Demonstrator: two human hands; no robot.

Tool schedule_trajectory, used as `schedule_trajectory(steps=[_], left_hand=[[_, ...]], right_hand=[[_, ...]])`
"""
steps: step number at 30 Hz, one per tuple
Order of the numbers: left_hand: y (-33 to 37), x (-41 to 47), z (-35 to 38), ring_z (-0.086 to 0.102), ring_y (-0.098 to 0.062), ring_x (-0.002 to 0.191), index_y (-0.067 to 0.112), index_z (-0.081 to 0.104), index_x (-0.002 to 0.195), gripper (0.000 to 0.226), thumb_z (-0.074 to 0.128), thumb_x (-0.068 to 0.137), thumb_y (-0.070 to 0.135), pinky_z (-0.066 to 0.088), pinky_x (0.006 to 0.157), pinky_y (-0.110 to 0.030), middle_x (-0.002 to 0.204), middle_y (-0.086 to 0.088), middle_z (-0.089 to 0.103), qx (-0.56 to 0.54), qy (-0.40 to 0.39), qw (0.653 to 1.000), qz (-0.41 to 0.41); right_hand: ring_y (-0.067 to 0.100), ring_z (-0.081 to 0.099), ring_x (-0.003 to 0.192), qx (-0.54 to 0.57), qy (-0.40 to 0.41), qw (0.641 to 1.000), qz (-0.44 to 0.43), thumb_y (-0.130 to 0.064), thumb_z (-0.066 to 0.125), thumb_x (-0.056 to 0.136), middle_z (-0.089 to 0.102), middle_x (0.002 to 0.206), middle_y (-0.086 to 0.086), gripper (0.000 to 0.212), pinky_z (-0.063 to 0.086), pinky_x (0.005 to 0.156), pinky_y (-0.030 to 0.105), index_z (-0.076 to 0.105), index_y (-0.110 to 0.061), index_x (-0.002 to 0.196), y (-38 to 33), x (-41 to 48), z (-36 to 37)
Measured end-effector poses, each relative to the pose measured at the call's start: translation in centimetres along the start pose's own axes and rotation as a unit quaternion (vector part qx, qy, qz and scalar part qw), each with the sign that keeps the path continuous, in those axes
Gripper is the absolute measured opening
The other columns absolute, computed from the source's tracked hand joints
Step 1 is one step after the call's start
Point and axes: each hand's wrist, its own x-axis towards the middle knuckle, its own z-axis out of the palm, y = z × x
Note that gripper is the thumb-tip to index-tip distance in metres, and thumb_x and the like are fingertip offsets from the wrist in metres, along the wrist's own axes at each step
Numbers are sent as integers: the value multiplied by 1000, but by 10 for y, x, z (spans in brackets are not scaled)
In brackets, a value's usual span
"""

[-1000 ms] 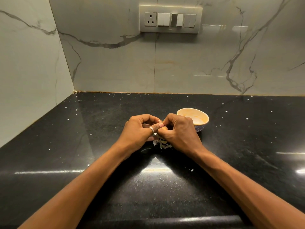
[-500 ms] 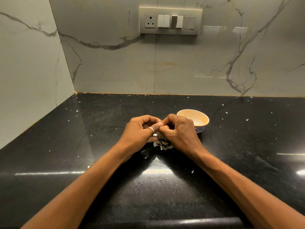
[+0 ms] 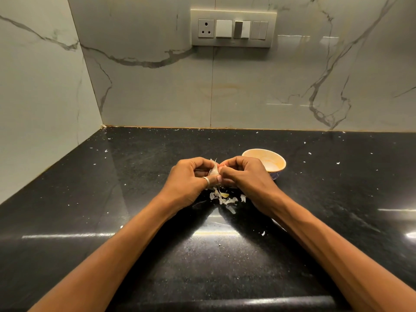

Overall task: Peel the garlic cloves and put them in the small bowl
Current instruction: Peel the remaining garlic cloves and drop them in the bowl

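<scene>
Both hands meet at the middle of the black countertop. My left hand, a ring on one finger, and my right hand both pinch a pale garlic clove between their fingertips; its papery skin sticks up between them. Most of the clove is hidden by the fingers. Below the hands lies a small heap of peeled skin with a yellowish piece in it. The small bowl, cream inside, stands just behind and to the right of my right hand.
White skin flakes are scattered over the countertop. Marble walls close off the back and the left side. A switch panel with a socket sits high on the back wall. The counter's front edge runs along the bottom.
The hands have parted slightly at the fingertips, so the clove's pale skin shows between them. More of the skin heap below is uncovered. The bowl has not moved.
</scene>
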Motion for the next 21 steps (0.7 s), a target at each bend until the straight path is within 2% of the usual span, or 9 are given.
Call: schedule_trajectory(steps=[2, 4, 9, 14, 17, 21], left_hand=[[-1, 0, 1, 75, -17, 95, 17, 75, 105, 26, 82, 81, 8, 58, 93, -43, 97, -1, 78, 4, 0, 1000, 0], [-1, 0, 1, 75, -15, 94, 17, 76, 106, 25, 79, 84, 8, 58, 94, -41, 96, 0, 78, 10, 10, 1000, 2], [2, -1, 3, 75, -15, 87, 14, 75, 99, 16, 74, 87, 5, 60, 86, -36, 92, -1, 78, 13, 40, 999, 15], [-2, 2, 2, 74, -18, 86, 17, 75, 98, 13, 72, 89, 8, 57, 81, -34, 93, -2, 78, -14, 59, 998, 10], [-3, 3, 1, 74, -18, 91, 20, 76, 101, 16, 73, 89, 11, 58, 86, -37, 96, -1, 78, -19, 68, 997, 4], [-2, 3, 1, 74, -15, 94, 21, 76, 103, 17, 73, 89, 12, 58, 93, -43, 98, 2, 77, -15, 78, 997, 2]], right_hand=[[26, 75, 93, 12, -17, 1000, 11, -20, 76, 80, 78, 89, 8, 10, 60, 89, 50, 79, -14, 87, 0, 0, 1], [27, 76, 93, 34, -29, 999, 12, -13, 75, 84, 78, 90, 10, 6, 60, 90, 47, 79, -12, 88, -2, -2, 1], [34, 74, 92, 17, -25, 1000, -10, -4, 70, 90, 78, 88, 12, 14, 62, 86, 45, 79, -13, 96, -5, -5, 0], [27, 75, 86, 43, -23, 999, -4, -3, 73, 89, 77, 89, 13, 14, 62, 80, 36, 77, -8, 101, -8, -5, -2], [26, 73, 81, 44, -28, 999, 2, -5, 76, 86, 77, 88, 16, 11, 62, 80, 39, 78, -9, 97, -7, -4, -2], [23, 72, 79, 52, -29, 998, 1, -3, 76, 85, 77, 87, 15, 11, 62, 77, 34, 78, -9, 95, -8, -5, -2]])
